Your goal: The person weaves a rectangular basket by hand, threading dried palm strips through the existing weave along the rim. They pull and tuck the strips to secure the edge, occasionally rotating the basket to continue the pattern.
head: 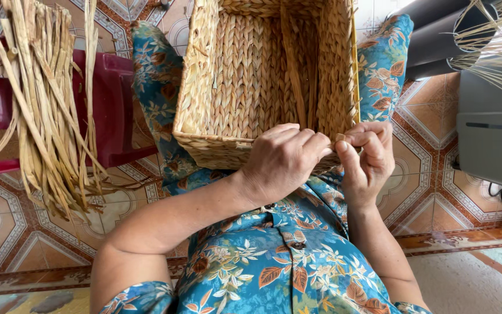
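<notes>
open basket (251, 75) interior, straw bundle (47, 104) leftward

So the person is wearing a matching blue floral outfit (286, 261), teal-blue fabric covered in orange-brown leaves and pale cream sprigs. The top is buttoning down the front with small dark buttons, the sleeves are ending short at the upper arms, and both forearms are showing bare.

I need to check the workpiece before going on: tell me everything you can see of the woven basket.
The woven basket is rectangular, plaited from pale dried straw-like strands, open side towards the camera, resting on the person's lap. One loose flat strand runs down its inside. The left hand lies over the near rim; the right hand pinches a strand end at that rim. Its far edge is out of frame.
</notes>
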Demonstrator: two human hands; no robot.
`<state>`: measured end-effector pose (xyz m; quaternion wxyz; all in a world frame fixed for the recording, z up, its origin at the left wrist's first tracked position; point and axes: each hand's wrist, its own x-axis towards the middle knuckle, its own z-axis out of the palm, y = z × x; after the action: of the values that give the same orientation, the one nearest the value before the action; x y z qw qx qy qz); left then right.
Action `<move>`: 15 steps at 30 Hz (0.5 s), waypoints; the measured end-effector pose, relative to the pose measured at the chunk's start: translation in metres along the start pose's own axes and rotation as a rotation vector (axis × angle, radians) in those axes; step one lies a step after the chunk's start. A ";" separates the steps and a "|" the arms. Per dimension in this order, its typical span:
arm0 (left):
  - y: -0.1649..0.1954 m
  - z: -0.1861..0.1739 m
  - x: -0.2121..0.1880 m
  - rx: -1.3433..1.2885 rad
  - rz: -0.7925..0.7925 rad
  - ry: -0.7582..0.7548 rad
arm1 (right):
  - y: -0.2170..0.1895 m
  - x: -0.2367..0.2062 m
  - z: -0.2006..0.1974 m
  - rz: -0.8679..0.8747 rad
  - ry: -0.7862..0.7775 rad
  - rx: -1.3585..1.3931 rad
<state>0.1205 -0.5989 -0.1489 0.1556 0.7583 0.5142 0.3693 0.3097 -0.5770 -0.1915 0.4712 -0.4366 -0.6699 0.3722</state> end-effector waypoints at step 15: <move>-0.039 0.057 0.031 0.409 -0.100 -0.635 | -0.022 -0.129 -0.082 0.014 0.004 -0.005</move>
<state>0.1416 -0.5464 -0.1987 0.1703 0.8244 0.5397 -0.0025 0.4060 -0.6982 -0.1880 0.4689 -0.4432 -0.6668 0.3729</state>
